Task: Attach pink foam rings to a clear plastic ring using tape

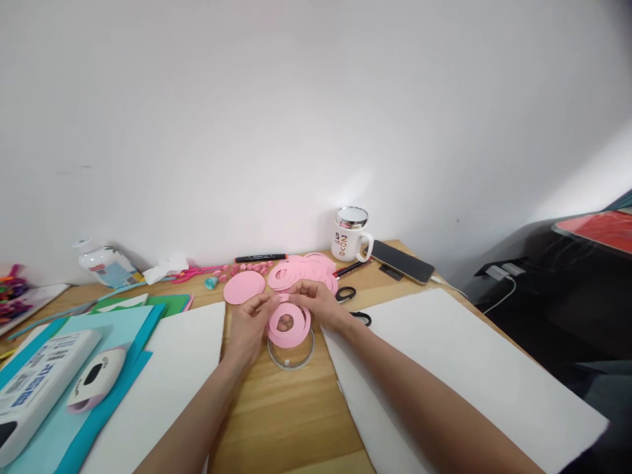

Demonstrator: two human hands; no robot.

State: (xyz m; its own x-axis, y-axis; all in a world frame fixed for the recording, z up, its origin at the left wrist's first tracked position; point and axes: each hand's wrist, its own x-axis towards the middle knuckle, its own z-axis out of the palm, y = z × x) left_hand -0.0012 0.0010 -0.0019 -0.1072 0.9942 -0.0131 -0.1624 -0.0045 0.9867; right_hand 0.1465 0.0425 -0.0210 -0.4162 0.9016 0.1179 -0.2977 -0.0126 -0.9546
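Both my hands meet over the middle of the wooden desk (291,408). My left hand (251,320) and my right hand (316,301) pinch a pink paper spiral (289,324), a disc cut into a coil that hangs between them. Directly below it lies a clear ring (291,355), like a roll of tape, flat on the desk. Behind my hands lie a whole pink paper disc (243,287) and a heap of more pink cut spirals (302,268).
Black-handled scissors (353,304) lie right of my right hand. White sheets (459,368) (168,368) flank the desk; blue paper (99,329), a white box and a craft punch (97,380) sit left. A mug (349,236), phone (401,261) and marker (261,258) stand by the wall.
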